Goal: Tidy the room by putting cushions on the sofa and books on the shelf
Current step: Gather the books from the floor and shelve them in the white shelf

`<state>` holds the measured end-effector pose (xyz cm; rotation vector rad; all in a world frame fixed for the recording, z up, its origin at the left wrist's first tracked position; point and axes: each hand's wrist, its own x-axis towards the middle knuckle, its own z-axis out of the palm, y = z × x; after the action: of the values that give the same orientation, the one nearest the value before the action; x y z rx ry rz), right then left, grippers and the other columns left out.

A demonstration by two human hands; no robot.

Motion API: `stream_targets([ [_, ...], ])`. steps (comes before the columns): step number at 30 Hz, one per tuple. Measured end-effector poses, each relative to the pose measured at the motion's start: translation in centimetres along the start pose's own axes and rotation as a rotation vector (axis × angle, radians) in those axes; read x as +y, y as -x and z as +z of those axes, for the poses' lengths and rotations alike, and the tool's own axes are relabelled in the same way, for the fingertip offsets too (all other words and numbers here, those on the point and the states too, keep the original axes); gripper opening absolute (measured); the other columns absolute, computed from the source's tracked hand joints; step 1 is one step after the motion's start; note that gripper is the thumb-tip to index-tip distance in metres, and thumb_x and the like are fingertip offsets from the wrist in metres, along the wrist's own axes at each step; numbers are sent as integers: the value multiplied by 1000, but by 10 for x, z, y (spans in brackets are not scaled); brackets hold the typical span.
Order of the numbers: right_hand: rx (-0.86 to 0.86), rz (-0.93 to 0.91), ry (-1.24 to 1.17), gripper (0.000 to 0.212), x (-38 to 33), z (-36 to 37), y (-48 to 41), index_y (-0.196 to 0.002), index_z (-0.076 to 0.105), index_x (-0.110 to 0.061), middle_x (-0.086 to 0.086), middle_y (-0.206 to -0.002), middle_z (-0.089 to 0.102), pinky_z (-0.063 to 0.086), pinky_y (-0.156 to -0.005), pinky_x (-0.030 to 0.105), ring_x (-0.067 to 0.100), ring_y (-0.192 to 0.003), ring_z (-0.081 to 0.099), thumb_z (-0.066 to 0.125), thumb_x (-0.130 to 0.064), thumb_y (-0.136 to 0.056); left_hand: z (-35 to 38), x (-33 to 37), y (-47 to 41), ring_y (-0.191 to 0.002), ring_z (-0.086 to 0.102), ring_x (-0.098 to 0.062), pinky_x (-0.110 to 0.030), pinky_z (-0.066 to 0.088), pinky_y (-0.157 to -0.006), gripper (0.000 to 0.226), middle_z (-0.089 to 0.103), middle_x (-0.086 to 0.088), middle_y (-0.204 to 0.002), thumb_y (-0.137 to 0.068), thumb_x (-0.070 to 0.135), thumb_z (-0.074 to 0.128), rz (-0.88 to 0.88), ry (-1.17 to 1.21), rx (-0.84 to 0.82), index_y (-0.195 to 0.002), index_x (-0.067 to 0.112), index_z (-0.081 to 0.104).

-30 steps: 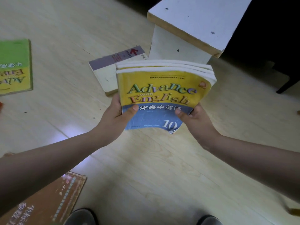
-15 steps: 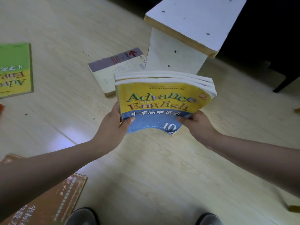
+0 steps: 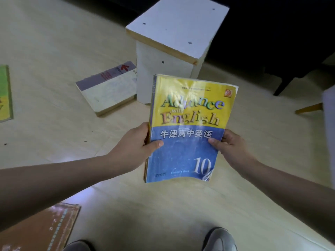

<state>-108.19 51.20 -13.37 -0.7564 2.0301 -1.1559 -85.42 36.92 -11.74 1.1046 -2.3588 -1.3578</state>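
Holding a yellow-and-blue textbook (image 3: 188, 127) clear of the floor (image 3: 54, 42), roughly over the middle of the visible boards, cover turned up toward the camera. Found clamped from both sides: left grip (image 3: 134, 144) closed on the spine edge with thumb laid across the blue band, right grip (image 3: 230, 147) closed on the open page edge, thumb likewise on the cover. Appears to include at least one further volume underneath, going by layered edges at the lower left corner; cannot be counted.

Lies with its long axis pointing away from the body, top edge toward a white box-like stand (image 3: 174, 33) just beyond, short axis spanning grip to grip. Sits equally near either grip, being held by both. Shows a curled, worn lower right corner; likely to sag if carried by one side alone.

Also recorded on the floor: a thick book with a red arrow (image 3: 107, 91) lying flat close against the stand's left side, contact not confirmed; a green book (image 3: 4, 95) at the left edge; a brown book (image 3: 45, 227) at the near left corner. All well apart from both grips.

No shelf identified with certainty; dark furniture at the far right too dim to name. Judged step: carrying to the shelf, three floor books outstanding. Advise turning upright, spine outward, before sliding in.
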Motion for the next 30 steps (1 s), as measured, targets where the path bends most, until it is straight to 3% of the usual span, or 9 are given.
stream_targets([
  [4, 172, 38, -72, 16, 12, -28, 15, -86, 68, -24, -12, -80, 74, 53, -73, 28, 6, -74, 68, 64, -10, -90, 8, 40, -12, -80, 59, -19, -40, 49, -73, 27, 65, -5, -93, -87, 34, 62, 95, -94, -101, -105, 16, 54],
  [11, 321, 62, -153, 4, 13, -70, 10, -86, 70, -17, -2, -86, 74, 54, -74, 36, 17, -79, 69, 67, -20, -85, 21, 116, -54, -68, 55, -21, -40, 46, -65, 32, 58, -1, -72, -81, 43, 64, 206, -364, -164, -87, 13, 53],
  [13, 343, 61, -183, 6, 8, -87, 1, -84, 68, -18, 0, -83, 72, 48, -62, 33, 13, -65, 64, 66, -24, -84, 27, 132, -69, -71, 56, -21, -41, 48, -67, 30, 59, -1, -75, -82, 43, 65, 215, -390, -148, -90, 15, 54],
  [16, 421, 47, -188, 13, 1, -126, -6, -83, 65, -20, 0, -78, 67, 44, -56, 30, 8, -46, 56, 61, -12, -92, 45, 160, -90, -77, 61, -20, -46, 51, -73, 30, 66, 0, -86, -83, 43, 64, 234, -359, -158, -100, 20, 57],
  [20, 534, 45, -202, 11, -1, -168, -14, -86, 63, -23, -1, -85, 71, 54, -61, 34, 17, -59, 70, 58, -17, -94, 75, 200, -111, -82, 61, -19, -44, 50, -76, 31, 67, -1, -95, -84, 40, 64, 275, -330, -152, -104, 17, 58],
  [22, 619, 73, -184, 8, 4, -189, -17, -91, 63, -20, -3, -78, 70, 57, -71, 43, 19, -61, 70, 58, -23, -94, 96, 226, -119, -85, 60, -21, -40, 50, -74, 31, 66, -1, -97, -85, 38, 64, 296, -349, -151, -105, 16, 57],
  [26, 733, 220, -245, 22, 11, -218, -25, -99, 63, -11, 0, -70, 64, 55, -81, 50, 27, -68, 66, 57, -31, -94, 126, 268, -132, -87, 58, -18, -27, 40, -61, 18, 63, 4, -99, -87, 35, 63, 366, -412, -188, -97, 22, 55],
  [30, 832, 276, -310, 33, 11, -232, -31, -104, 63, -10, 13, -99, 68, 52, -88, 53, 36, -93, 66, 59, -40, -91, 138, 292, -143, -82, 63, -19, -35, 54, -72, 22, 67, 0, -104, -86, 32, 64, 395, -360, -251, -104, 22, 58],
])
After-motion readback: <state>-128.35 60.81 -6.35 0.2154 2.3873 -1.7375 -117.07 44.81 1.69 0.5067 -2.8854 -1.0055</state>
